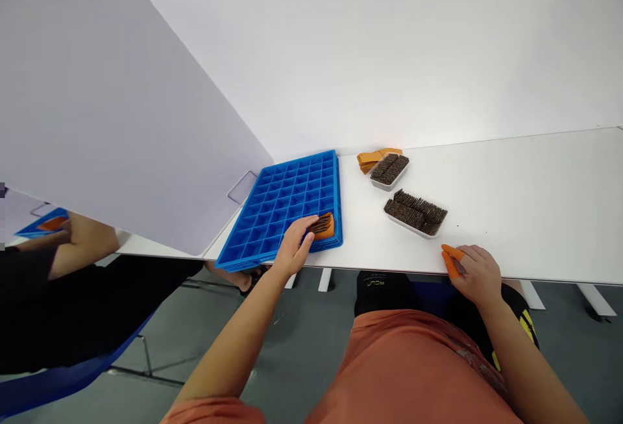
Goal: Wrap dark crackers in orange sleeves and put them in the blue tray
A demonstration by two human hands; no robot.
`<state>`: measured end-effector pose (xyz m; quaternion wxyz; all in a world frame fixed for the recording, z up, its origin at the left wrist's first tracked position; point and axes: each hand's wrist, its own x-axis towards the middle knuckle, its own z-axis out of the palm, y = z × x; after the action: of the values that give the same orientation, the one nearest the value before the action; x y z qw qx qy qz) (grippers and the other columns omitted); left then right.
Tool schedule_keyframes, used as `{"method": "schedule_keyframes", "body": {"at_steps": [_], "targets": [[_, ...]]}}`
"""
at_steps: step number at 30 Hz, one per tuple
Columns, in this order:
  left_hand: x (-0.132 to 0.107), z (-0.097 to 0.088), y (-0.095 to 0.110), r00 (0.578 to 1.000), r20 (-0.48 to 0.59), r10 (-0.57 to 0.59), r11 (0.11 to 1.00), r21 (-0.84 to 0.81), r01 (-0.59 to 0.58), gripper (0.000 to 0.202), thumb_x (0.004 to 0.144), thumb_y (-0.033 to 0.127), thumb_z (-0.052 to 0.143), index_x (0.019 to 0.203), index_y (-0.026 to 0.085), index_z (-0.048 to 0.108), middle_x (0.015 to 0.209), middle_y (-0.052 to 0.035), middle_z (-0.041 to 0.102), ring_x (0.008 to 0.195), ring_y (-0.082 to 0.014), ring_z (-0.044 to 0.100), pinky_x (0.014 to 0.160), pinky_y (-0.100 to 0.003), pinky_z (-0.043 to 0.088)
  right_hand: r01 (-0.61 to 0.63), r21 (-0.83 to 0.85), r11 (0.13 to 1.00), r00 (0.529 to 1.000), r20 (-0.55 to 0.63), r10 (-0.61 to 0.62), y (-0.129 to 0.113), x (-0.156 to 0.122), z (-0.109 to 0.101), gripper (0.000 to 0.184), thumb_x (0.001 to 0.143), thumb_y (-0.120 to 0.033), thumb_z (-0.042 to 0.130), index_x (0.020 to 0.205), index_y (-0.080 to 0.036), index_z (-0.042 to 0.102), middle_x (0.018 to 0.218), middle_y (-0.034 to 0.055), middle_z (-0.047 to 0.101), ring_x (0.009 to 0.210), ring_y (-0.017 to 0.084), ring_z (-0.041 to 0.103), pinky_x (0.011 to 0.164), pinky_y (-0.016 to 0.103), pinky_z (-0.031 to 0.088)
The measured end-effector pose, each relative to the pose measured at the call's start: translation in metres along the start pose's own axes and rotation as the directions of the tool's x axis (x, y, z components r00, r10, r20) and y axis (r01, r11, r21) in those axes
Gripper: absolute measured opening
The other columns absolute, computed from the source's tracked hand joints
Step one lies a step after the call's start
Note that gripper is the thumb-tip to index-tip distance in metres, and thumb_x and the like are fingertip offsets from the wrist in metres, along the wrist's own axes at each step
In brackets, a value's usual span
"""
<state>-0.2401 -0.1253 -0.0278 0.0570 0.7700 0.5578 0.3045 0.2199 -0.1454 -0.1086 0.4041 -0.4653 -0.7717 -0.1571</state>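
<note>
At the front right corner of the blue compartment tray, my left hand has its thumb and fingers closed around several thin dark brown pieces. These fan out over an orange stack on the tray. My right hand is by the table's front edge, with orange finger covers on thumb and forefinger. Their tips come together in a pinch; anything between them is too small to make out. Just left of it stands a clear container packed with rows of dark brown thin pieces.
Farther back, a second container of dark pieces sits against a pile of orange sheets. A grey divider panel rises at left, with a seated person's arm beyond it. A white wall backs the table.
</note>
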Motion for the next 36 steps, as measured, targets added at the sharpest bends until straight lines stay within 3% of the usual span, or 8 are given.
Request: {"method": "schedule_keyframes", "body": {"at_steps": [6,11,15,17,22,25,28,36], "targets": [[0.004,-0.022,0.031,0.996,-0.027,0.084,0.97,0.23,-0.076,0.047,0.1,0.047,0.041,0.127,0.021,0.07,0.134,-0.0126,0.07,0.134,-0.0297,0.058,0.117,-0.051,0.043,-0.013,0.01,1.0,1.0,0.012,0.013,-0.001,0.001,-0.001,0.011,0.091,-0.019,0.067,0.1,-0.019,0.073,0.082,0.0035,0.074,0.072,0.019,0.061,0.07,0.034,0.048],[0.056,-0.087,0.083,0.956,-0.064,0.285,0.881,0.409,-0.235,0.032,0.087,0.053,0.061,0.083,0.025,0.075,0.095,-0.0031,0.078,0.105,-0.0278,0.07,0.108,-0.052,0.047,-0.013,0.003,1.0,1.0,0.017,0.013,-0.001,0.001,0.0,0.009,0.093,-0.019,0.066,0.099,-0.018,0.073,0.082,0.0042,0.074,0.073,0.019,0.06,0.071,0.034,0.046],[0.132,-0.135,0.098,0.541,-0.651,0.533,0.844,0.451,-0.29,0.034,0.093,0.04,0.054,0.076,0.015,0.067,0.075,-0.0023,0.068,0.083,-0.0181,0.067,0.091,-0.042,0.051,-0.039,0.012,0.999,0.989,0.142,0.037,-0.002,0.005,-0.006,0.016,0.098,-0.024,0.061,0.103,-0.018,0.075,0.091,0.0056,0.076,0.08,0.02,0.061,0.075,0.035,0.046],[0.171,-0.138,0.099,0.45,-0.737,0.504,0.863,0.421,-0.278,0.028,0.086,0.041,0.058,0.072,0.018,0.064,0.072,-0.0031,0.066,0.08,-0.0183,0.064,0.086,-0.039,0.05,-0.055,0.038,0.998,0.962,0.268,0.043,-0.003,0.008,-0.01,0.022,0.101,-0.03,0.058,0.112,-0.021,0.075,0.099,0.0055,0.076,0.086,0.02,0.062,0.079,0.036,0.046],[0.247,-0.083,0.096,0.757,-0.53,0.383,0.908,0.366,-0.204,0.019,0.085,0.033,0.061,0.07,0.022,0.062,0.075,-0.0028,0.07,0.079,-0.0191,0.063,0.09,-0.039,0.05,-0.113,0.078,0.99,0.92,0.385,0.075,-0.008,0.012,-0.017,0.03,0.103,-0.036,0.054,0.122,-0.023,0.073,0.111,0.0056,0.074,0.094,0.022,0.062,0.085,0.038,0.045],[0.278,-0.032,0.082,0.973,-0.136,0.188,0.932,0.337,-0.133,0.027,0.087,0.04,0.064,0.107,0.023,0.071,0.113,-0.0047,0.075,0.113,-0.0256,0.064,0.108,-0.042,0.045,-0.12,0.068,0.99,0.914,0.397,0.083,-0.011,0.014,-0.017,0.031,0.103,-0.034,0.052,0.123,-0.022,0.072,0.114,0.0066,0.074,0.095,0.022,0.062,0.086,0.039,0.044],[0.304,0.015,0.058,0.981,0.188,-0.039,0.938,0.346,-0.029,0.057,0.081,0.046,0.071,0.133,0.024,0.064,0.139,-0.006,0.068,0.131,-0.0293,0.058,0.113,-0.041,0.043,-0.125,0.088,0.988,0.913,0.401,0.08,-0.013,0.014,-0.018,0.029,0.103,-0.033,0.053,0.123,-0.022,0.072,0.116,0.0066,0.073,0.097,0.022,0.062,0.088,0.039,0.044],[0.341,0.089,0.002,0.901,0.353,-0.253,0.917,0.385,0.107,0.074,0.089,0.055,0.062,0.153,0.021,0.048,0.158,-0.0123,0.052,0.148,-0.0336,0.045,0.122,-0.044,0.034,-0.185,0.145,0.972,0.925,0.359,0.123,-0.019,0.017,-0.019,0.026,0.101,-0.031,0.057,0.12,-0.023,0.072,0.112,0.0061,0.075,0.097,0.022,0.064,0.087,0.037,0.045]]}}
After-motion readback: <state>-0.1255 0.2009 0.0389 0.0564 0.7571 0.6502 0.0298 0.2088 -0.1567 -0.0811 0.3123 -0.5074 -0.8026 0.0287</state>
